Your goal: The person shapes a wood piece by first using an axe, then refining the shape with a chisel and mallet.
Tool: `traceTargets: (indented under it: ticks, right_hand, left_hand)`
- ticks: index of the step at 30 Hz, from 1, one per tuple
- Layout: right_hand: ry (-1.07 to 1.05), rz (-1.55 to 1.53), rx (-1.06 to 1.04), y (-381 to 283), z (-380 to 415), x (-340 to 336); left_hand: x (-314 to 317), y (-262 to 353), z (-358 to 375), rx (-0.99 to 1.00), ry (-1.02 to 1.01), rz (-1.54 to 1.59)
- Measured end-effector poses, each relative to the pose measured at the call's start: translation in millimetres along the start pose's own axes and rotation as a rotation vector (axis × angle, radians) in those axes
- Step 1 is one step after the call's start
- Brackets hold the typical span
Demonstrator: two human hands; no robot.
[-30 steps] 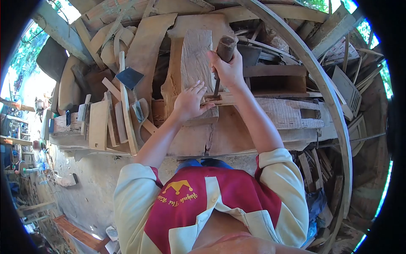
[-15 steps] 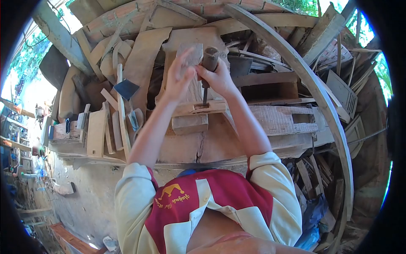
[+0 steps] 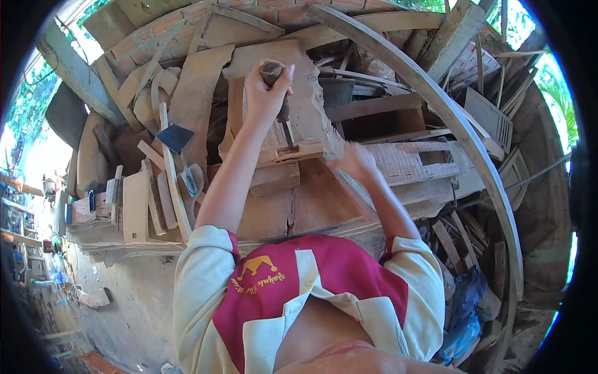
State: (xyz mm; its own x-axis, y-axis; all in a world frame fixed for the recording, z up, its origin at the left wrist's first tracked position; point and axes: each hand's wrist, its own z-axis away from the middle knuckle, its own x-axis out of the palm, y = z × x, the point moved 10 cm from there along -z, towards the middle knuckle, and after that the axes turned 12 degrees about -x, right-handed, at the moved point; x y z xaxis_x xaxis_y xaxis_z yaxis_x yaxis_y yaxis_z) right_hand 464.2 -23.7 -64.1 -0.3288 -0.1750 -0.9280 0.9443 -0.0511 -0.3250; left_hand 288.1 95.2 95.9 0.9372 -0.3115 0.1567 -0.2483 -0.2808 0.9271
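Wrapped round the wooden handle of a chisel (image 3: pixel 283 111) is my left hand (image 3: pixel 266 91). The chisel stands nearly upright, its blade tip at a notch in a narrow wooden piece (image 3: pixel 305 151). That piece lies across a wooden block (image 3: pixel 274 177) on the workbench (image 3: pixel 317 206). My right hand (image 3: pixel 356 163), blurred by motion, is to the right of the narrow piece, near a slanted wooden strip (image 3: pixel 354 190); its fingers are smeared, and I cannot tell if it holds anything.
A slotted board (image 3: pixel 405 163) lies at the right of the bench. Upright boards and a dark square plate (image 3: pixel 175 138) stand at the left. A long curved beam (image 3: pixel 461 112) arches over the right side, with scrap wood behind.
The chisel has passed from my right hand to my left hand. My right hand has moved down and to the right. The camera view has shifted slightly.
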Motion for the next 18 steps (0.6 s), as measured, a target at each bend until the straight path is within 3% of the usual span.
traceTargets:
  ticks: [3, 5, 10, 12, 13, 15, 17, 18]
  right_hand:
    - [-0.074, -0.008, 0.056, 13.3, 28.3, 55.5]
    - [0.261, 0.181, -0.009, 5.7, 49.7, 48.1]
    - [0.207, 0.136, 0.011, 26.6, 48.8, 55.6]
    - [0.131, 0.01, 0.117, 50.8, 39.9, 56.0]
    - [0.193, 0.097, 0.03, 41.0, 39.1, 30.2]
    - [0.009, -0.005, 0.063, 37.6, 35.3, -4.1]
    - [0.047, -0.349, 0.013, 28.4, 41.5, -45.7]
    - [-0.004, -0.279, -0.019, 14.9, 41.0, -74.2]
  left_hand:
    - [-3.7, 2.4, 4.0, 0.024, 0.023, -0.004]
    - [-5.2, 3.6, 4.5, 0.045, 0.028, -0.003]
    - [4.2, -1.7, -3.7, -0.087, -0.033, -0.13]
    - [7.5, -5.0, -5.4, -0.081, -0.043, -0.129]
    - [10.0, -4.7, -6.1, -0.074, -0.052, -0.128]
    - [13.2, -4.1, -6.2, -0.066, -0.049, -0.133]
    - [14.8, -6.4, -3.4, -0.068, -0.049, -0.138]
    - [16.0, -5.5, -3.7, -0.049, -0.049, -0.143]
